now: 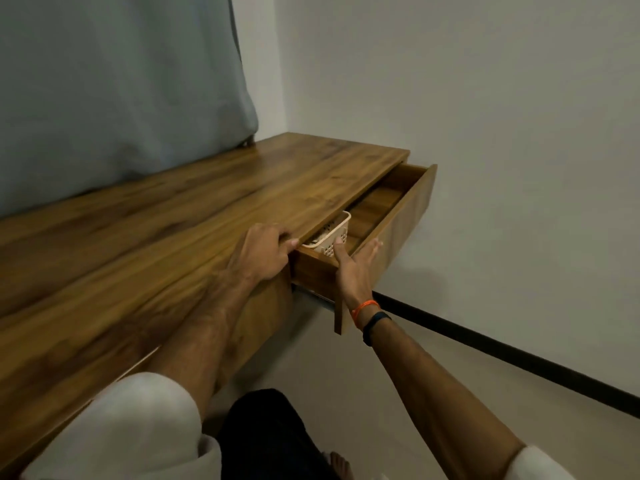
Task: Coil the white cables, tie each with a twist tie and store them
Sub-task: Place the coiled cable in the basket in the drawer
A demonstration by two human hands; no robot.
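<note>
1. A wooden drawer [394, 216] is standing partly open beneath the desktop [194, 209]. A cream perforated basket [333, 234] is sitting in its near end, just behind the right thumb; pale contents are lying in it, likely the white cables, though they are too hidden under the desktop edge to identify.
2. The left hand [261, 252] is reaching forward with the forearm extended over the desk front, its palm resting on the desktop beside the drawer opening.
3. The left fingers [289, 241] are curling closed over the desktop's front edge, their tips pointing toward the basket, gripping nothing loose.
4. The right hand [353, 263] is stretching out flat against the drawer front panel [403, 233], wrist bearing an orange band [363, 308] and a dark band [375, 323].
5. The right fingers [374, 247] are lying open and extended along the panel's outer face, while the thumb is hooking over its top edge, touching the basket wall.
</note>
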